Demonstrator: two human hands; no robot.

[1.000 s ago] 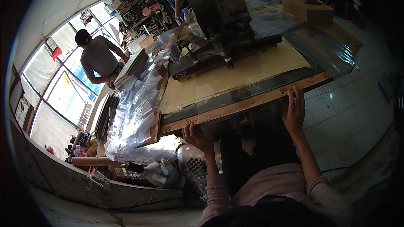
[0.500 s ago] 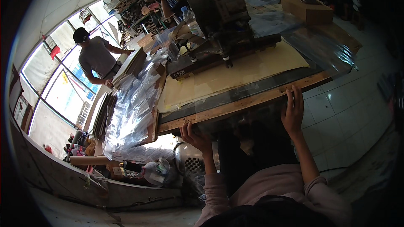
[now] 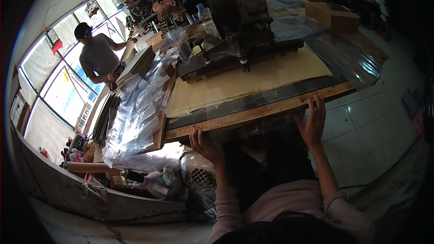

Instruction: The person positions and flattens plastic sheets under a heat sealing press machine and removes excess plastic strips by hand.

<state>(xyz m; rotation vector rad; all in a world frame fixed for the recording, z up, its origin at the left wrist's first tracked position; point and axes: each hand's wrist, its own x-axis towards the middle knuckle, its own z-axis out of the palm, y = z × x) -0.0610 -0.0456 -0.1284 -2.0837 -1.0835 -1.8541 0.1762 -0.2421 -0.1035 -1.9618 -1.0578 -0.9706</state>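
Observation:
A wide clear plastic sheet (image 3: pixel 289 68) lies over a tan board (image 3: pixel 253 79) on a wooden workbench (image 3: pixel 253 114) and hangs over its near edge. My left hand (image 3: pixel 204 145) grips the sheet's hanging edge just below the bench edge. My right hand (image 3: pixel 313 124) is raised with fingers spread, pressed on the same hanging edge at the bench's front rail. A dark machine head (image 3: pixel 235 27) stands at the far side of the board.
A long pile of clear plastic bags (image 3: pixel 135 117) runs along the left. A person in a grey shirt and cap (image 3: pixel 97 56) stands by the windows. A cardboard box (image 3: pixel 332 16) sits at the far right. White tiled floor (image 3: pixel 379 126) lies to the right.
Both hands stay on the sheet's hanging edge at the bench front. The person by the windows has shifted slightly and reaches toward the stacked sheets.

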